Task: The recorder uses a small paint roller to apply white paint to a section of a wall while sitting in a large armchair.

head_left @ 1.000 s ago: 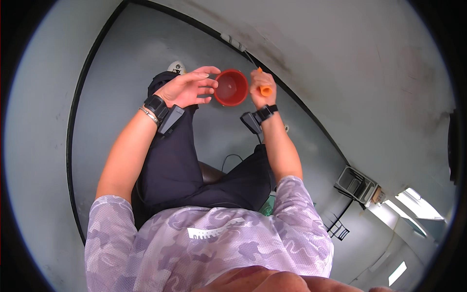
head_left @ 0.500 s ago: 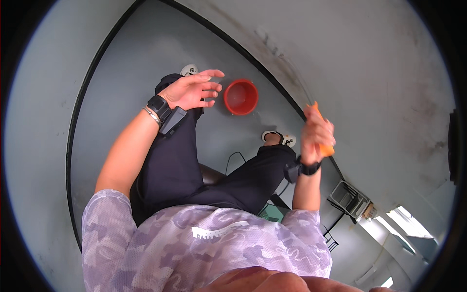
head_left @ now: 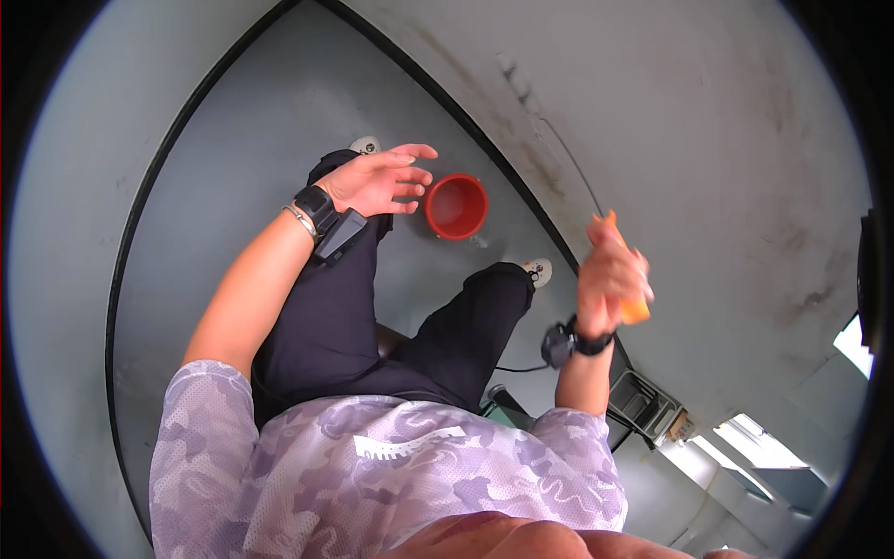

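Note:
My right hand (head_left: 607, 279), a little blurred, is closed around an orange cloth (head_left: 636, 310) whose ends stick out above and below the fingers. It is at the pale wall (head_left: 717, 205) on the right; whether the cloth touches the wall is hard to tell. Over my left knee, my left hand (head_left: 377, 184) hovers with fingers apart and nothing in it. Just right of those fingertips, a red bucket (head_left: 478, 216) stands on the floor. Its inside looks paler at the bottom, and I cannot make out what is in it.
A white socket strip (head_left: 515, 82) with a cable (head_left: 570, 158) runs along the stained wall. Black skirting (head_left: 447, 88) edges the grey floor (head_left: 251, 121). Folding chairs (head_left: 643, 408) lean at the lower right, near windows (head_left: 759, 443). Dark devices are strapped to both wrists.
My right hand with the orange cloth has shifted slightly down in the picture, away from the socket strip. The view has turned a little. My left hand stays spread near the bucket.

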`<state>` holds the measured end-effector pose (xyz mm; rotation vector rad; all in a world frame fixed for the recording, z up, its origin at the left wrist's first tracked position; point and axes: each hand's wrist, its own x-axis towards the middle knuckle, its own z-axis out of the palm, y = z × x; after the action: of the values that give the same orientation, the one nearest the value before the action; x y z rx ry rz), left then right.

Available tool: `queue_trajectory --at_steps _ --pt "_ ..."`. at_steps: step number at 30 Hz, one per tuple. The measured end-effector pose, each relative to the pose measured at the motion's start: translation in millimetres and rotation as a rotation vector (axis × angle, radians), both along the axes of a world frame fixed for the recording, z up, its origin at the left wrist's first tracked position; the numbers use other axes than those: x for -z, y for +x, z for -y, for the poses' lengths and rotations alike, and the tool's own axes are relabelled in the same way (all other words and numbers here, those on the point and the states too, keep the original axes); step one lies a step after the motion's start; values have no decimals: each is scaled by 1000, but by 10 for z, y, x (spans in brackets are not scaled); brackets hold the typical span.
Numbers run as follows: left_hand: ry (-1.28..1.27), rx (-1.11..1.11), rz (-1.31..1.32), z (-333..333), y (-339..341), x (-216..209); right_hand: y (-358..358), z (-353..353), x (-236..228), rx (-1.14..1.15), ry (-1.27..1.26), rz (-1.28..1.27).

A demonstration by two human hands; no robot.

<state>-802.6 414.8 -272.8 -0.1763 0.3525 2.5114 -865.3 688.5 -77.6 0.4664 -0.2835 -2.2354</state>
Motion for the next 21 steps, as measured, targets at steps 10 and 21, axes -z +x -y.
queue_trajectory --at_steps 10,21 --pt "-15 39 -47 -50 -94 -88 -903 414 1612 1 39 88" --pt "25 -18 -34 16 -36 -66 -204 603 322 -12 -148 -83"
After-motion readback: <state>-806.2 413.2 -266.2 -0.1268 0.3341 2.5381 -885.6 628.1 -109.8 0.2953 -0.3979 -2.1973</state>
